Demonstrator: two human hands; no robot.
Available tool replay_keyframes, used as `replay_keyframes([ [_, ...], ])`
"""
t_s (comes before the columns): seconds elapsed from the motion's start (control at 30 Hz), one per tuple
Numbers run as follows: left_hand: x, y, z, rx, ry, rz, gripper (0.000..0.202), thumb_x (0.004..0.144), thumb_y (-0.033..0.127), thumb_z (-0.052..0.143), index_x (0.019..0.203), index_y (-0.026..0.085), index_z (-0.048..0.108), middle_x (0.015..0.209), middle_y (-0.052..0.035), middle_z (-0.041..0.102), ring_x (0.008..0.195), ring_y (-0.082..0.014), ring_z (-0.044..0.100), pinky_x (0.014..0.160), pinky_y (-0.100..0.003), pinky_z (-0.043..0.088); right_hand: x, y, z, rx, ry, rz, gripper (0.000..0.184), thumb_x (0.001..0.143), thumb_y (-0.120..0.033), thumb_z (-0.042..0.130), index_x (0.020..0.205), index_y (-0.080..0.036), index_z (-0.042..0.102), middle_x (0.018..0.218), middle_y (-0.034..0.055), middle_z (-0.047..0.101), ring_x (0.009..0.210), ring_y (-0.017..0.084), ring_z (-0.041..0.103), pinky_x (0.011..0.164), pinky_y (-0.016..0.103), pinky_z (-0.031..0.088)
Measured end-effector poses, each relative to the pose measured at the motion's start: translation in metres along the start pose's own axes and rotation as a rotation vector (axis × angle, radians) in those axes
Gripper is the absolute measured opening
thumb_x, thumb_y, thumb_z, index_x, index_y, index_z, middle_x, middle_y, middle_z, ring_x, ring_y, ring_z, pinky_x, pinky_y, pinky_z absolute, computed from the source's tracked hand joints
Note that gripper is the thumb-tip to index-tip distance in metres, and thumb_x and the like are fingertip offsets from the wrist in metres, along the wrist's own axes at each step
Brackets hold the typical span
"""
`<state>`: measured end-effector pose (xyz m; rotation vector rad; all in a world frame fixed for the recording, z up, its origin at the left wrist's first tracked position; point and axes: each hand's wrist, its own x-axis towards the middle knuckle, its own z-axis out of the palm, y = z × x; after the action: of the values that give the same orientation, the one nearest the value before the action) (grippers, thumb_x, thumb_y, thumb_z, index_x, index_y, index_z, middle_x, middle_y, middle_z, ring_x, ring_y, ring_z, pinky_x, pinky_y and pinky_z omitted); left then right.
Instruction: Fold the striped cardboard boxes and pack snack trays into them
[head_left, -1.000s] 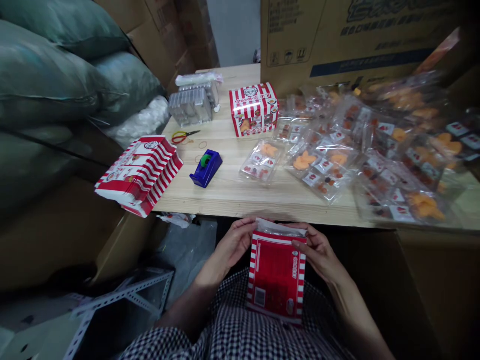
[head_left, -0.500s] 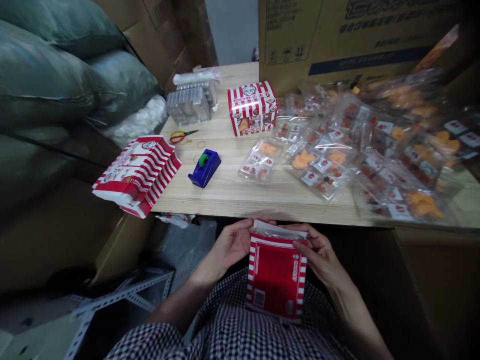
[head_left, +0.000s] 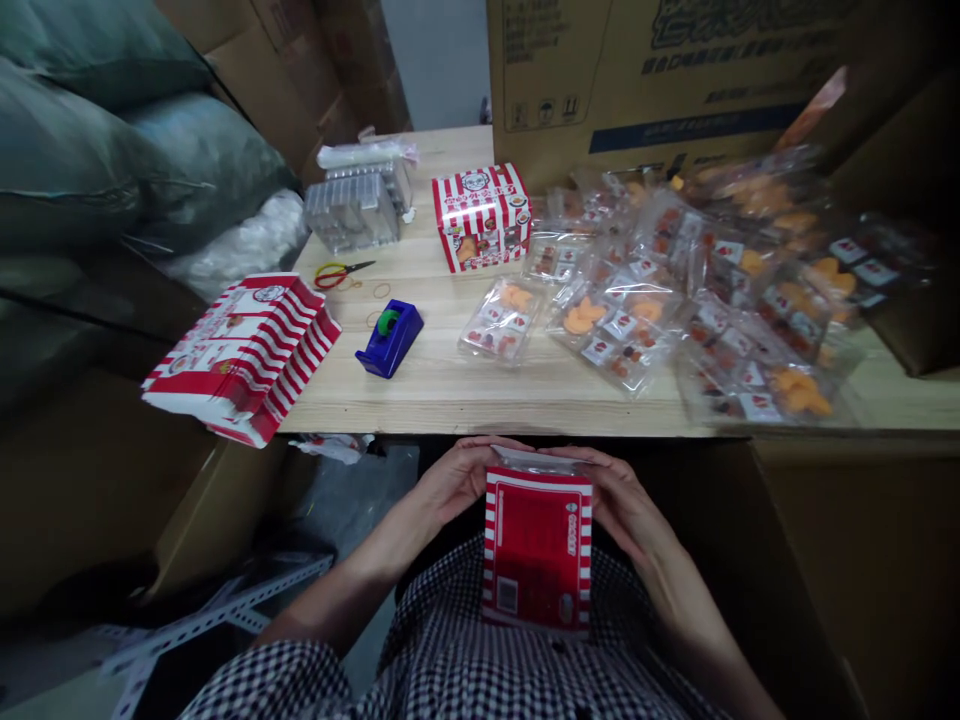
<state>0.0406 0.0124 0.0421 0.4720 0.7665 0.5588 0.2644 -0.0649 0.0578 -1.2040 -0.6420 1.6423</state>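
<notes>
Left hand (head_left: 456, 487) and right hand (head_left: 621, 500) flank our red-and-white striped cardboard box (head_left: 537, 550), fingers grasping its top edge, long axis toward us.

The left hand (head_left: 461, 482) and right hand (head_left: 619, 492) are raised side by side, slightly below and right of the frame's centre, palms turned toward each other. The fingers of both are bent inward in a light grip, their tips near one another. The left forearm (head_left: 352, 575), bare, slants upward from the lower left; the right forearm (head_left: 694, 600), also bare, rises more steeply from the lower right.
</notes>
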Motion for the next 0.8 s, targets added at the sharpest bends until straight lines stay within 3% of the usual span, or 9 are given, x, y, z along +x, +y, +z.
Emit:
replay_keyframes([
  [0.07,0.002,0.0,-0.002,0.081,0.022,0.051,0.034,0.072,0.006,0.06,0.1,0.011,0.079,0.096,-0.0119,0.079,0.084,-0.0198,0.074,0.08,-0.028,0.054,0.004,0.0,-0.002,-0.036,0.039,0.007,0.02,0.093,-0.037,0.061,0.105,-0.031,0.075,0.12,0.0037,0.073,0.115,0.024,0.066,0.103,0.038,0.051],
  [0.17,0.002,-0.001,-0.007,0.183,-0.038,0.144,0.031,0.078,0.009,0.061,0.103,0.011,0.079,0.108,-0.0139,0.077,0.102,-0.0232,0.072,0.093,-0.03,0.052,0.019,0.007,-0.01,-0.017,-0.058,0.021,0.017,0.088,-0.036,0.066,0.096,-0.029,0.079,0.11,0.0051,0.076,0.105,0.026,0.07,0.098,0.04,0.054],
  [0.37,-0.006,0.004,-0.021,0.298,-0.263,0.225,0.033,0.09,0.024,0.06,0.118,0.014,0.074,0.129,-0.016,0.069,0.123,-0.0284,0.063,0.108,-0.038,0.043,0.027,0.008,-0.025,-0.02,-0.304,-0.072,0.027,0.091,-0.028,0.058,0.107,-0.023,0.079,0.127,0.0088,0.07,0.127,0.028,0.059,0.108,0.04,0.044],
  [0.5,-0.014,0.016,-0.022,0.585,-0.364,0.328,0.035,0.093,0.03,0.06,0.123,0.018,0.072,0.138,-0.0145,0.063,0.133,-0.0302,0.055,0.114,-0.044,0.038,0.018,0.005,-0.024,-0.104,-0.353,-0.184,0.028,0.094,-0.033,0.057,0.109,-0.023,0.078,0.13,0.0107,0.067,0.128,0.03,0.057,0.109,0.045,0.044],
  [0.63,-0.016,0.013,-0.019,0.814,-0.233,0.432,0.033,0.091,0.026,0.066,0.123,0.025,0.072,0.133,-0.0093,0.067,0.124,-0.0245,0.063,0.108,-0.038,0.046,0.02,0.016,-0.02,-0.272,-0.236,-0.299,0.019,0.092,-0.026,0.067,0.107,-0.03,0.078,0.122,0.0069,0.072,0.118,0.025,0.064,0.1,0.039,0.05],
  [0.8,-0.009,0.002,-0.02,0.785,-0.068,0.456,0.025,0.091,0.025,0.064,0.111,0.02,0.077,0.122,-0.0092,0.073,0.117,-0.0239,0.067,0.104,-0.037,0.05,0.029,0.026,-0.018,-0.295,-0.174,-0.342,0.016,0.094,-0.031,0.066,0.101,-0.03,0.08,0.117,0.0073,0.075,0.115,0.026,0.067,0.098,0.042,0.051],
])
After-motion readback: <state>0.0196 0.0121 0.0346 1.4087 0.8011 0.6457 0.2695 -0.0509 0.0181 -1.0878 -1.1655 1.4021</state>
